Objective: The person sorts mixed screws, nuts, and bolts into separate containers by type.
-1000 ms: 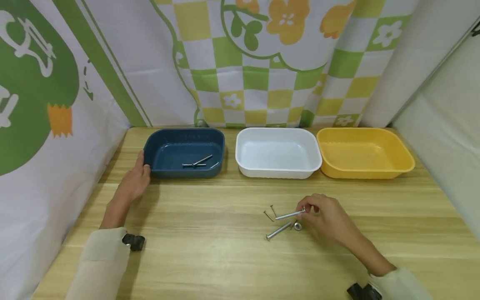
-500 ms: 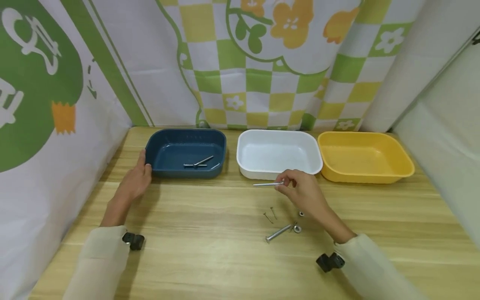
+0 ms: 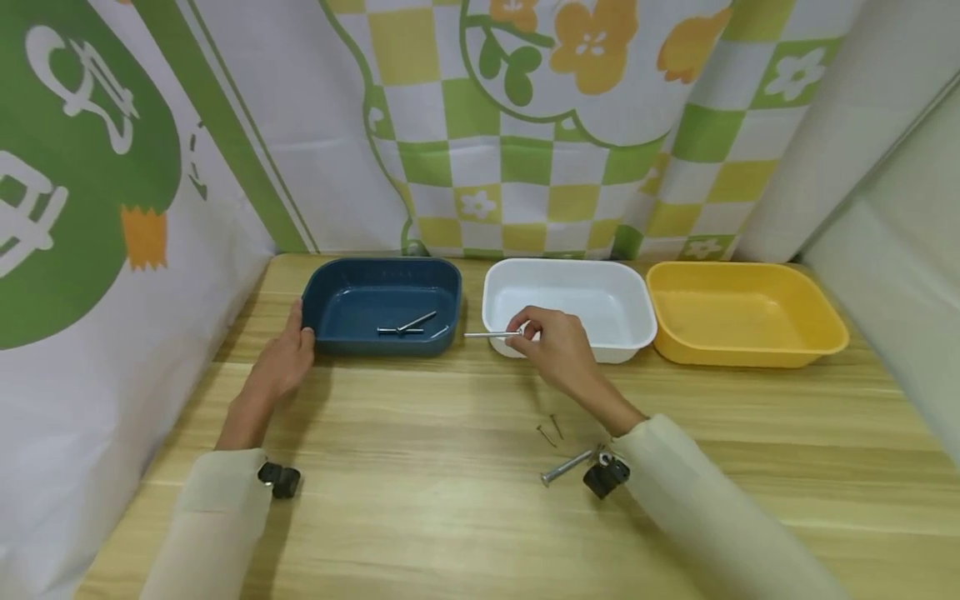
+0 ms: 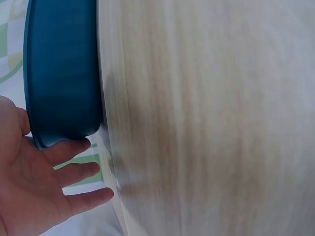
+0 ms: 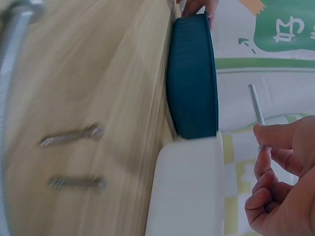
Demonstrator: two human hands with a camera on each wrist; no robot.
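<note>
My right hand pinches a long silver bolt by its head, over the front rim of the white tray; the shank points left toward the blue tray. In the right wrist view the bolt stands out from the thumb and fingertip of the hand. My left hand rests against the left end of the blue tray, its fingers spread fairly straight in the left wrist view. Inside the blue tray lie silver bolts, two of them crossed.
A yellow tray stands right of the white one. On the wooden table lie two small screws, a thick bolt and a nut partly hidden by the right wrist's camera. A patterned curtain hangs behind.
My right hand has lifted the bolt from beside the loose hardware and carried it left and back to the white tray's front rim. The left hand has stayed against the blue tray.
</note>
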